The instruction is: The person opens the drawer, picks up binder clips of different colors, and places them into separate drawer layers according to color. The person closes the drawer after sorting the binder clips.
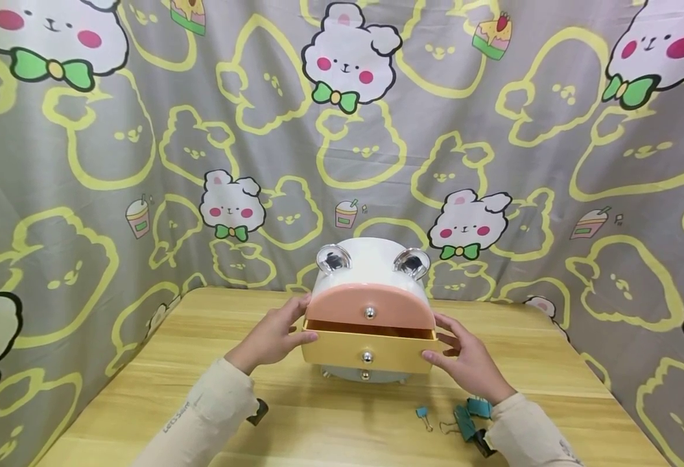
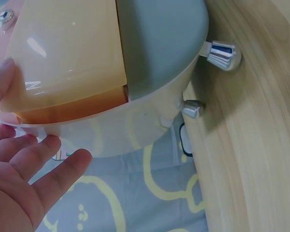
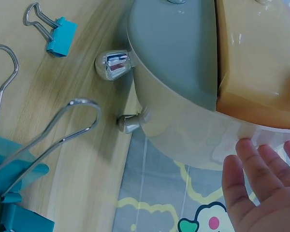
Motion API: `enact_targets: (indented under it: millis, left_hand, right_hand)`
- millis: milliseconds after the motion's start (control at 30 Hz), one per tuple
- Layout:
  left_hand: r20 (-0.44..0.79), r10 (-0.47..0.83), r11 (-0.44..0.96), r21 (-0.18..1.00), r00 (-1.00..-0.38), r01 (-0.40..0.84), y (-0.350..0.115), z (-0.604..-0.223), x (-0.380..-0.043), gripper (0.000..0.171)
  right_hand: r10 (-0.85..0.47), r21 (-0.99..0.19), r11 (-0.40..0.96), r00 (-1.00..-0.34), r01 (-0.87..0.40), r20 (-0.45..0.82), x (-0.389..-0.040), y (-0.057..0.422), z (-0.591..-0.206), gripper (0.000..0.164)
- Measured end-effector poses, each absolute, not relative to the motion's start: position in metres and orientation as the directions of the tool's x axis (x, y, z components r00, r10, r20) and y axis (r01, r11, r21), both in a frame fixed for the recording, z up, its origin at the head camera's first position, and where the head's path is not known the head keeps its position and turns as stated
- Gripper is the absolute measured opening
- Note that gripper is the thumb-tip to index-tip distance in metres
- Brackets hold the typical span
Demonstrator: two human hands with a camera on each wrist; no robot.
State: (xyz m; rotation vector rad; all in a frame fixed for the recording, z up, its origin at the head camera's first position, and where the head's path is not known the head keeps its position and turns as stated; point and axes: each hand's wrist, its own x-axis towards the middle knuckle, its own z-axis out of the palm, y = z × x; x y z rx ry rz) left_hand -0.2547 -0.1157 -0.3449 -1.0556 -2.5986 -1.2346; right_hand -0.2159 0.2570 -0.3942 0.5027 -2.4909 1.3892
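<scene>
A small rounded drawer chest (image 1: 371,263) with a white shell and two clear, silvery eye-like knobs on top stands upright on the table. Its yellow middle drawer (image 1: 336,349) is pulled partway out, between a pink top drawer (image 1: 347,305) and a grey-blue bottom one (image 3: 176,53). My left hand (image 1: 274,331) is at the chest's left side, thumb on the yellow drawer's front corner, fingers stretched along the shell. On the other side my right hand (image 1: 467,360) mirrors it, its thumb at the drawer's right corner and its fingertips touching the shell. The drawer's contents are hidden.
Several teal and dark binder clips (image 1: 465,423) lie beside my right sleeve, with one small teal clip (image 1: 422,412) apart from them. A black clip (image 1: 257,411) sits by my left sleeve. A patterned curtain (image 1: 365,149) surrounds the wooden table (image 1: 201,324).
</scene>
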Motion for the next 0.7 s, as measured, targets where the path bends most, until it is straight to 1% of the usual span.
enact_targets:
  millis: [100, 300, 500, 700]
  left_hand:
    - [0.352, 0.548, 0.441, 0.649, -0.758, 0.62, -0.1165, -0.3462, -0.2552, 0.056]
    - [0.395, 0.533, 0.452, 0.615, -0.749, 0.646, -0.1165, -0.3485, -0.2575, 0.05]
    - [0.399, 0.506, 0.469, 0.616, -0.764, 0.632, -0.1157, -0.3515, -0.2606, 0.049]
    - [0.451, 0.47, 0.483, 0.588, -0.759, 0.649, -0.1137, -0.3533, -0.262, 0.047]
  right_hand:
    - [-0.16, -0.768, 0.502, -0.915, -0.398, 0.37, -0.2165, 0.2559, -0.3956, 0.069]
    - [-0.132, -0.751, 0.528, -0.911, -0.397, 0.39, -0.217, 0.254, -0.3952, 0.067]
    - [-0.112, -0.756, 0.532, -0.917, -0.382, 0.384, -0.2169, 0.2536, -0.3945, 0.063]
    - [-0.099, -0.759, 0.528, -0.915, -0.381, 0.391, -0.2167, 0.2526, -0.392, 0.059]
